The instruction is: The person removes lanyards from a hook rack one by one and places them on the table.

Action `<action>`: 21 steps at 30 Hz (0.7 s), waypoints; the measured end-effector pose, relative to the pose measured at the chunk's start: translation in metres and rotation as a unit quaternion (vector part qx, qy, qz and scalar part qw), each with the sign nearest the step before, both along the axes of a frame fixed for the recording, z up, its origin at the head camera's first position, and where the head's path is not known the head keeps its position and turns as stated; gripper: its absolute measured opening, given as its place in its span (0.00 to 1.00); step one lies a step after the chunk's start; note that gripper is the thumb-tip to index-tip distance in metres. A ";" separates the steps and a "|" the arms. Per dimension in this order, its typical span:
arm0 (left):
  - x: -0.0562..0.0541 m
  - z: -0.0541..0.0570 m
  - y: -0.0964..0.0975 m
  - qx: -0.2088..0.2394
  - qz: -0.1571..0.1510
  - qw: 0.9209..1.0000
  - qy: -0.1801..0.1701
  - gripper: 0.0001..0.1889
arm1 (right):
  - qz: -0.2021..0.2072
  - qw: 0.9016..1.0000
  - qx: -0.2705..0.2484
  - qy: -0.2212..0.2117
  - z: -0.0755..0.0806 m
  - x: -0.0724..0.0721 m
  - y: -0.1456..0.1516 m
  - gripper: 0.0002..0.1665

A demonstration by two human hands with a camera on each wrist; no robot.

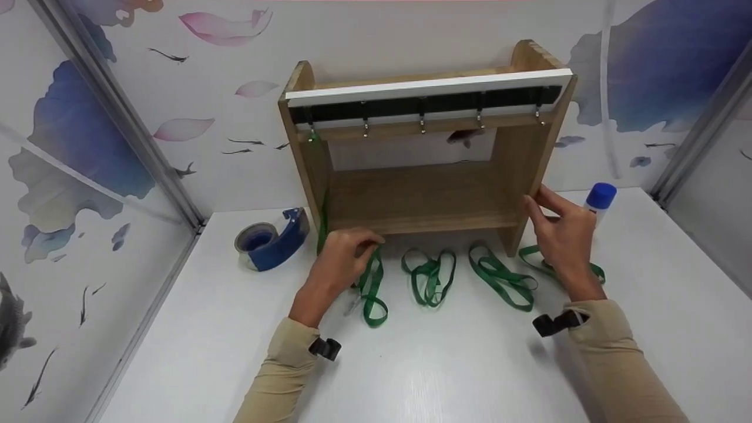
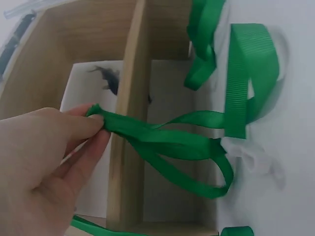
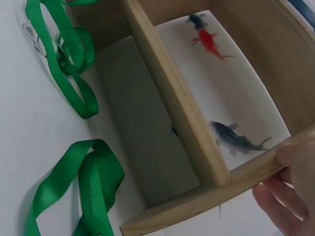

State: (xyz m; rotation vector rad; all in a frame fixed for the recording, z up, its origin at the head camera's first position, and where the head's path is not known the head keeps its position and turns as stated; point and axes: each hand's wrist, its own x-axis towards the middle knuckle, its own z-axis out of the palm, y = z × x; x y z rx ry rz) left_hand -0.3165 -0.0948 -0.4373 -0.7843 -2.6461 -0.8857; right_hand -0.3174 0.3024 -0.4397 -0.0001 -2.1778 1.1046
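Observation:
My left hand (image 1: 341, 262) pinches one end of a green lanyard (image 2: 162, 140) between thumb and fingers, in front of the lower left of a wooden rack (image 1: 423, 228). The rest of that ribbon droops in loops, with a pale clip near its lower end. With thumb and fingers on either side, my right hand (image 1: 564, 235) grips the edge of the rack's right side panel (image 3: 246, 172). A row of small metal hooks (image 1: 422, 122) lines a dark strip across the rack's top. Green ribbon (image 1: 313, 136) hangs from the leftmost hook and runs down the left panel.
Several more folded green lanyards lie before the rack, including a middle one (image 1: 432, 279) and one farther right (image 1: 502, 276). A blue tape dispenser (image 1: 273, 241) stands at the left. Behind my right hand is a blue-capped glue stick (image 1: 600, 198). Patterned walls enclose the white table (image 1: 411, 370).

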 end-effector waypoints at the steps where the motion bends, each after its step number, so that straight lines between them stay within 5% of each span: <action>1: 0.001 0.000 0.000 -0.021 -0.011 1.000 -0.005 0.10 | 0.001 1.000 -0.001 0.000 0.000 0.000 0.000 0.27; 7: 0.010 -0.002 -0.004 -0.117 -0.085 0.982 -0.121 0.09 | 0.001 1.000 0.004 0.003 -0.001 0.000 -0.001 0.27; 11: 0.019 -0.009 -0.006 -0.145 -0.113 0.969 -0.166 0.09 | 0.002 1.000 0.000 0.001 -0.002 0.000 -0.002 0.27; 16: 0.028 -0.020 -0.010 -0.139 -0.147 0.960 -0.192 0.08 | -0.007 1.000 0.003 0.001 -0.002 0.000 -0.001 0.27; 21: 0.027 -0.027 -0.009 -0.142 -0.148 0.962 -0.182 0.10 | -0.008 1.000 0.002 0.002 -0.003 0.000 -0.001 0.27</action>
